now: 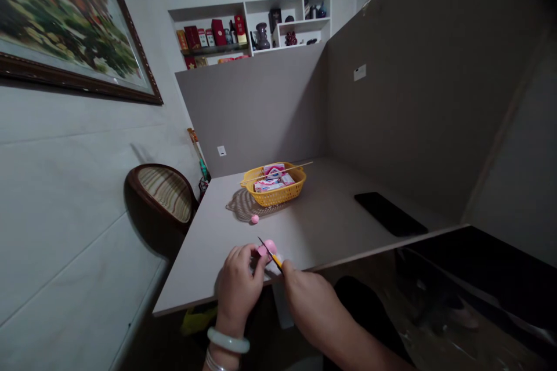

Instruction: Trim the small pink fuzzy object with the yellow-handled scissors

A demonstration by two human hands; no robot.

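Note:
My left hand (240,278) pinches a small pink piece (261,250) between thumb and fingers at the table's front edge. A rounder pink lump (270,246) sits against it. In my closed right hand (310,300) is a yellow-handled cutting tool (275,259) with a dark pointed blade; whether it is a knife or scissors I cannot tell. Its blade crosses over the pink pieces, close to my left fingertips. Farther back on the table lies a little pink ball (255,219).
A yellow plastic basket (278,195) holds pink-and-white packets (270,184), with a thin stick (290,168) across its rim. On the right of the table (204,246) lies a flat black object (389,213). Grey panels (261,110) stand behind and to the right; a wooden-rimmed chair (163,200) is at left.

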